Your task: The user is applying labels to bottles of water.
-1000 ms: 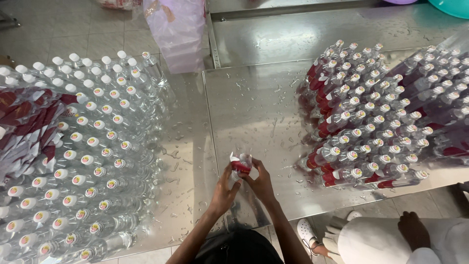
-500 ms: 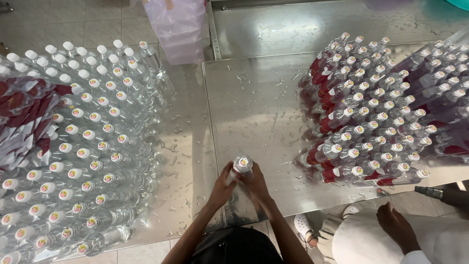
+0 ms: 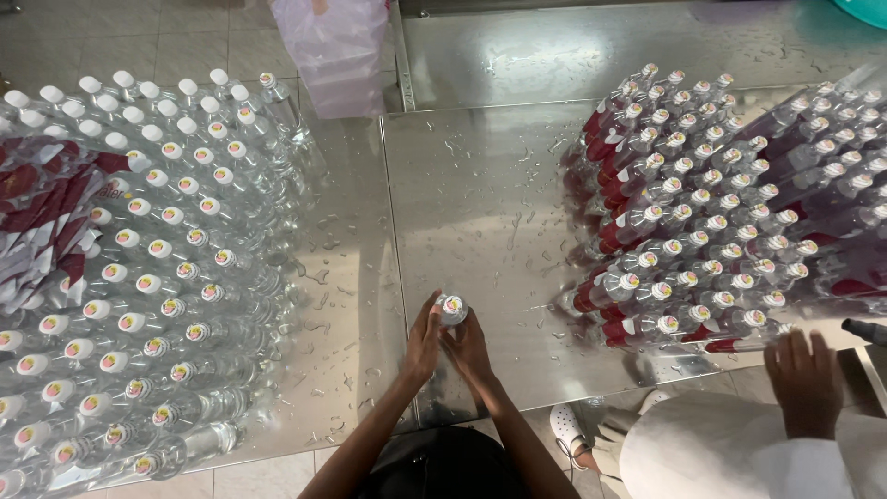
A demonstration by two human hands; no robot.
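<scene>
- Both hands, left (image 3: 423, 340) and right (image 3: 468, 348), now clasp one bottle (image 3: 451, 310) upright between them; a second ago it was tilted, red label showing.
- Labelled bottles (image 3: 702, 212) stand right of the hands, unlabelled ones (image 3: 139, 277) left.

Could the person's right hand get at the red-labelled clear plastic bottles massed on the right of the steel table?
Probably yes. The right hand is clasped on a single clear bottle, so it would have to let go; bare wet steel table lies between it and the red-labelled bottles.

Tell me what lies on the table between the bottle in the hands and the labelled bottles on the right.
In the head view, only bare wet steel table separates the held bottle from the red-labelled bottles; water droplets, nothing else.
</scene>
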